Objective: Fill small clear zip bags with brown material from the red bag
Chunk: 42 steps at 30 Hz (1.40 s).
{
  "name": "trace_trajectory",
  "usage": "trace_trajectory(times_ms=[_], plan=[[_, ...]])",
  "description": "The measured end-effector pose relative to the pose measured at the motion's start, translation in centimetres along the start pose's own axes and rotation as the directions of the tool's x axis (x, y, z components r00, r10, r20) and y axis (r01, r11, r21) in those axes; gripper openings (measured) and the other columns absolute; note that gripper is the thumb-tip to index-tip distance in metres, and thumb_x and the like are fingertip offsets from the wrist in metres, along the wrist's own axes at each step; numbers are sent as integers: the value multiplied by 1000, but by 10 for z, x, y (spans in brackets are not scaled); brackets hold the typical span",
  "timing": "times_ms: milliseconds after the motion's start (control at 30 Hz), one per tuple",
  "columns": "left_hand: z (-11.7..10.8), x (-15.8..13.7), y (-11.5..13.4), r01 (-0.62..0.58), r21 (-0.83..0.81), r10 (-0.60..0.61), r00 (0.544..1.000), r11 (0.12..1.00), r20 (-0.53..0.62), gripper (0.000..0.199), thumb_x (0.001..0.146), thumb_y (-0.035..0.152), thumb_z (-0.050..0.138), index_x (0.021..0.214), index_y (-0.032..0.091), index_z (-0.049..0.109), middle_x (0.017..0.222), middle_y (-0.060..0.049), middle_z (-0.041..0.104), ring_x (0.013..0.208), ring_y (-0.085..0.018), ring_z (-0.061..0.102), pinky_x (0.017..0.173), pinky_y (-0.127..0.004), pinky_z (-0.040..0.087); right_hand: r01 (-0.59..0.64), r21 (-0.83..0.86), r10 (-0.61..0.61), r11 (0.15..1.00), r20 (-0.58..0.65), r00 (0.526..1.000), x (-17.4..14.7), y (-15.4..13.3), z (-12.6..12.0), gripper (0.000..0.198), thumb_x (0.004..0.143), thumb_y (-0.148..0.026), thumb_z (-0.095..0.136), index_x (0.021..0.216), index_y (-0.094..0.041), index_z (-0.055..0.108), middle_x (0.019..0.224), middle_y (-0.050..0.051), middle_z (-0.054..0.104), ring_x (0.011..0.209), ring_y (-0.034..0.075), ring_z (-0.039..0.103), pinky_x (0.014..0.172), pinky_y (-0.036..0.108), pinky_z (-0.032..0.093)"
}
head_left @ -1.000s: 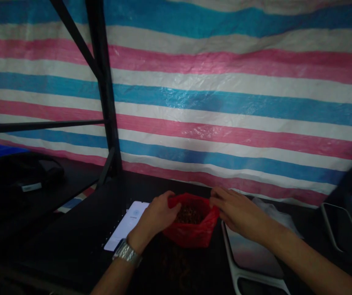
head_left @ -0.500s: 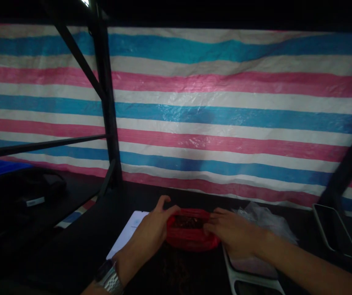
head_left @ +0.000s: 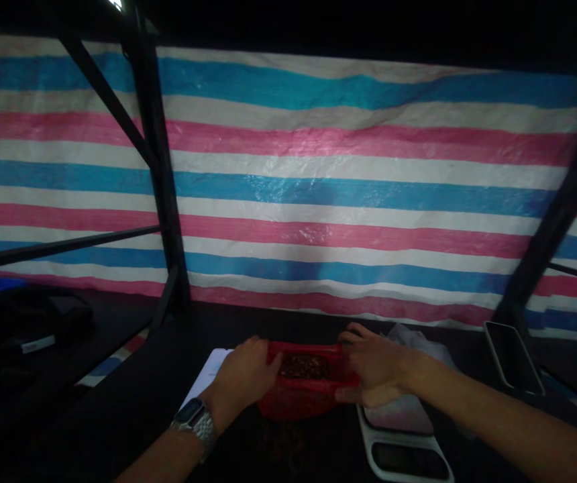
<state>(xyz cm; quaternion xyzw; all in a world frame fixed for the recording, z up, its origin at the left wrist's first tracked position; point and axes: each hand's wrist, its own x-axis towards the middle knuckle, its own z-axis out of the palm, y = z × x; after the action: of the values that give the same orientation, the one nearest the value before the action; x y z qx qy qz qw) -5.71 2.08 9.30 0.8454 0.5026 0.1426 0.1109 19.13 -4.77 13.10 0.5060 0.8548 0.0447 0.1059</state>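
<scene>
A red plastic bag (head_left: 296,400) stands on the dark table with its mouth spread wide. Small dark brown pieces (head_left: 304,366) show inside it, too small and dim to name. My left hand (head_left: 251,372), with a metal-banded watch (head_left: 195,419) on the wrist, grips the bag's left rim, thumb over the edge. On the other side my right hand (head_left: 372,369) holds the right rim between thumb and fingers. Just right of the bag lies a white digital kitchen scale (head_left: 409,456), its platform partly covered by my right hand and forearm.
A white sheet or screen (head_left: 206,377) lies behind my left wrist. Crumpled clear plastic (head_left: 427,345) is beyond my right hand, and a phone (head_left: 514,359) rests farther right. Dark metal posts (head_left: 165,194) frame a striped tarp (head_left: 349,208). A black bag-like item (head_left: 21,322) sits at left.
The bag's mouth is wider and shows more of its contents. My left hand has turned down over the rim, and my right hand has shifted its grip. The view has swung slightly right.
</scene>
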Motion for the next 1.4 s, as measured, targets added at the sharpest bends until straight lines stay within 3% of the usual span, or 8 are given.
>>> trace_trajectory(times_ms=[133,333,767,933,1033,1133,1267,1400], plan=[[3,-5,-5,-85,-44,87,995,995,46,47,83,15,64,129,22,69,122,-13,75,123,-28,70,107,-38,52,-118,-20,118,993,-7,993,7,-11,-1,47,107,-39,42,101,-14,82,95,17,82,103,31,73,112,51,37],[-5,-9,-3,-97,-47,99,994,994,46,77,86,12,59,159,25,40,149,-17,55,136,-31,61,105,-39,52,-208,-24,208,978,3,978,12,-22,-5,73,85,-36,71,151,-12,54,126,20,77,122,37,67,117,50,31],[16,-10,-7,-78,-97,89,989,992,118,66,85,18,58,149,32,55,117,-8,61,106,-26,69,90,-33,55,-265,112,257,958,79,963,5,-24,11,77,77,-33,83,144,-4,60,123,28,76,127,45,63,116,58,34],[41,1,-31,-186,-397,250,962,899,115,59,81,32,65,140,33,64,109,-3,66,110,-27,63,96,-37,57,-182,286,189,941,4,982,-11,-10,21,68,85,-37,80,148,-18,61,131,17,75,128,35,64,118,52,37],[39,6,-43,-121,-461,132,991,879,-8,54,82,49,68,135,35,69,127,-6,62,119,-31,62,105,-47,55,-87,564,246,821,-212,946,-49,10,21,50,100,-41,63,148,-27,61,141,10,71,128,25,65,112,41,47],[28,4,-41,-167,-361,60,955,918,-289,47,87,56,65,129,38,71,136,-6,56,132,-37,52,115,-59,45,-102,742,496,662,-332,802,-95,45,29,46,103,-48,56,143,-27,66,141,9,72,126,25,68,107,41,53],[14,-1,-4,-229,-240,59,827,943,-559,37,93,52,59,123,35,71,128,-8,52,128,-39,48,113,-69,42,-507,479,638,716,-154,755,-128,96,57,34,101,-27,55,127,-18,75,127,14,78,114,28,75,101,40,56],[20,-2,53,-345,-189,143,741,919,-656,30,94,45,58,117,33,73,124,-9,53,120,-36,52,105,-62,51,-567,358,638,742,-115,762,-122,117,82,31,88,-13,68,116,-18,79,135,17,75,126,36,69,110,47,49]])
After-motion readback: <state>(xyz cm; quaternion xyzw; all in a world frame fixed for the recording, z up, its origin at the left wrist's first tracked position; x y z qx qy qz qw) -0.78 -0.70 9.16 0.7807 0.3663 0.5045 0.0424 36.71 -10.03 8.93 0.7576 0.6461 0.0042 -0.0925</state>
